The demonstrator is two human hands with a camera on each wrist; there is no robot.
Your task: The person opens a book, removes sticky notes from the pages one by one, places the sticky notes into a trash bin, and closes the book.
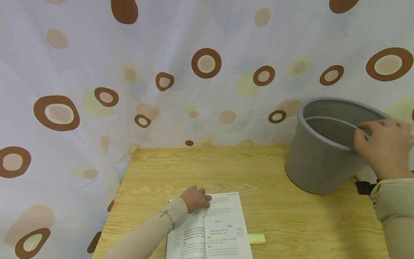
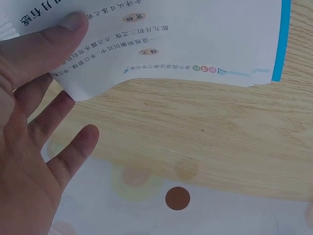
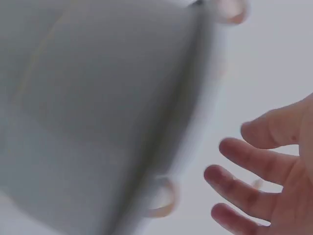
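Note:
An open book (image 1: 226,212) with printed pages and a blue cover edge lies at the table's front. My left hand (image 1: 195,199) is at its top edge. In the left wrist view, the thumb (image 2: 68,32) lies over a page and fingers reach behind the lifted corner, pinching it. At the right stands a grey plastic bin (image 1: 320,162), its mouth facing up. My right hand (image 1: 386,147) is by the bin's near right rim. The right wrist view shows its fingers (image 3: 244,188) spread and apart from the blurred bin wall.
A yellow paper slip (image 1: 257,238) sticks out from the book's right side. The wooden table (image 1: 207,165) ends against a white curtain (image 1: 181,108) with brown and beige spots, which also hangs along the left side.

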